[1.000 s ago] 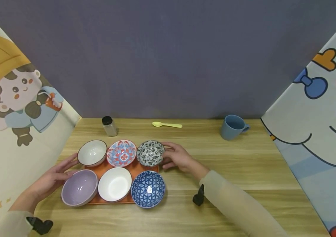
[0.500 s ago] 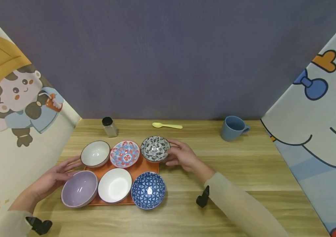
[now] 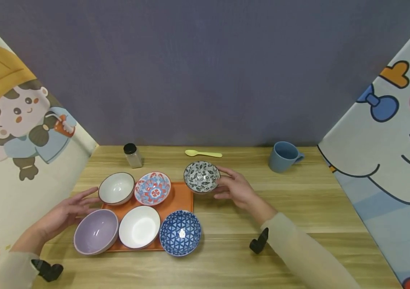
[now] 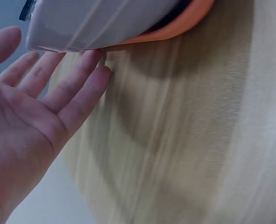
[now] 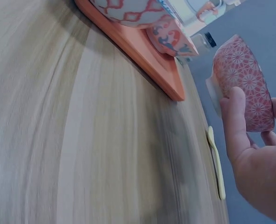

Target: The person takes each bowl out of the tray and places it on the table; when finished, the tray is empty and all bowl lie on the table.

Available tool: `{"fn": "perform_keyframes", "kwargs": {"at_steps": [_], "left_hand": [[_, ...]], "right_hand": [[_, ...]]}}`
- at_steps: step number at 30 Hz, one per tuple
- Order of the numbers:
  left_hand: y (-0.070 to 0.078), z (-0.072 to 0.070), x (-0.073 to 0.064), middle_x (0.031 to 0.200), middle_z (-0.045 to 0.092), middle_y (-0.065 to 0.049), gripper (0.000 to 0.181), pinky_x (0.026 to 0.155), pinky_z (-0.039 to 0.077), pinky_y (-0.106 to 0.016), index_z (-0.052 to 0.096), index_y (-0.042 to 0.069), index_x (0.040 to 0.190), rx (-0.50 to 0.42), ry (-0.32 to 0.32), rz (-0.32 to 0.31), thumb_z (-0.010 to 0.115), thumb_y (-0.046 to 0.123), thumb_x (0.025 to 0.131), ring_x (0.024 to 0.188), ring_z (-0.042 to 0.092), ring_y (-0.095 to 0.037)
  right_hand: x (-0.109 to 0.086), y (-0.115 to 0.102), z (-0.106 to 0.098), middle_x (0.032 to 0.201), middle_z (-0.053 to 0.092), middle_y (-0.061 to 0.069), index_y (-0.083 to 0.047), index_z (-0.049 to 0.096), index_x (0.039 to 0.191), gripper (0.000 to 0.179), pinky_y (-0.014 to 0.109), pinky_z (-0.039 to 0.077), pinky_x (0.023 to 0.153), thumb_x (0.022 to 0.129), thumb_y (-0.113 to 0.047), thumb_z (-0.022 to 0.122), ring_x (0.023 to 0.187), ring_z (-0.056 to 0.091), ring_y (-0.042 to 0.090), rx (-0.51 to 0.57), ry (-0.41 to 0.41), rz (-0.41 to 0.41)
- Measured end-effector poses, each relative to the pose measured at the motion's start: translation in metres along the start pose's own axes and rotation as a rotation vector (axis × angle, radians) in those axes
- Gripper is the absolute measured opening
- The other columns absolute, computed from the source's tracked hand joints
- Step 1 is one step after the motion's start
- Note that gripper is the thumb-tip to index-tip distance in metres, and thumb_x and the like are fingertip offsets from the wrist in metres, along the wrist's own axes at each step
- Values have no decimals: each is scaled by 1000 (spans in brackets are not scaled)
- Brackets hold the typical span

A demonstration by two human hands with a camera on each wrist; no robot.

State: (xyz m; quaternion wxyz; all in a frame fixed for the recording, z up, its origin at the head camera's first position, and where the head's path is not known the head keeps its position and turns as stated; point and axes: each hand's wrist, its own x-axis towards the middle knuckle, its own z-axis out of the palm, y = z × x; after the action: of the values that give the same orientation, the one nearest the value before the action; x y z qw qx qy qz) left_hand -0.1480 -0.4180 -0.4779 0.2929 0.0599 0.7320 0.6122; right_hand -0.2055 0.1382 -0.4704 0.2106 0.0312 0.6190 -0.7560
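My right hand (image 3: 239, 188) grips a small bowl (image 3: 202, 177) by its right side, just past the far right corner of the orange tray (image 3: 182, 196). Inside, the bowl has a black-and-white leaf pattern; the right wrist view shows its reddish flowered outside (image 5: 245, 84), lifted above the table. My left hand (image 3: 64, 212) is spread beside the purple bowl (image 3: 96, 232) and the white, dark-rimmed bowl (image 3: 117, 188), holding nothing. A red-and-blue patterned bowl (image 3: 153, 188), a plain white bowl (image 3: 139, 227) and a blue triangle-patterned bowl (image 3: 180, 233) also sit on the tray.
Toward the back stand a black-lidded jar (image 3: 133, 155) on the left and a blue mug (image 3: 285, 156) on the right. Between them lies a yellow spoon (image 3: 203, 153). A dark wall (image 3: 205, 80) rises behind the wooden table (image 3: 298, 249), with cartoon-printed panels at both sides.
The leaf-patterned bowl has moved right and away off the tray in my right hand. The other two back bowls shifted slightly right, then stayed. My left fingers have come slightly away from the bowls.
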Motion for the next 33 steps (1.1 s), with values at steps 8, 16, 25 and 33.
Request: {"fn": "perform_keyframes", "kwargs": {"at_steps": [8, 16, 25, 33], "left_hand": [[7, -4, 7, 127, 59, 28, 67, 92, 56, -34, 8, 7, 165, 77, 29, -54, 43, 22, 110, 115, 66, -3], [8, -5, 11, 153, 43, 13, 74, 93, 55, -32, 15, 3, 164, 126, 76, -87, 55, 20, 104, 117, 67, -8], [16, -3, 8, 149, 46, 20, 71, 93, 55, -30, 15, 2, 163, 146, 30, -56, 53, 17, 105, 119, 65, -6], [24, 6, 7, 156, 47, 7, 68, 93, 56, -33, 24, 3, 162, 207, 24, -64, 56, 18, 103, 121, 63, -6]], "right_hand": [[-16, -8, -30, 134, 60, 26, -16, 40, 158, 66, 40, 63, 76, 96, -4, 59, 92, 74, 26, -14, 25, -26], [-36, -11, -75, 133, 61, 17, -15, 32, 162, 66, 39, 62, 80, 102, -7, 57, 93, 74, 22, -24, 72, -47], [-65, -13, -120, 117, 69, 4, -11, 21, 164, 71, 37, 62, 83, 104, -9, 58, 95, 74, 21, 8, 109, -67], [-91, -19, -154, 118, 65, 3, -11, 15, 165, 74, 36, 61, 83, 105, -9, 57, 96, 75, 22, 37, 164, -55]]}}
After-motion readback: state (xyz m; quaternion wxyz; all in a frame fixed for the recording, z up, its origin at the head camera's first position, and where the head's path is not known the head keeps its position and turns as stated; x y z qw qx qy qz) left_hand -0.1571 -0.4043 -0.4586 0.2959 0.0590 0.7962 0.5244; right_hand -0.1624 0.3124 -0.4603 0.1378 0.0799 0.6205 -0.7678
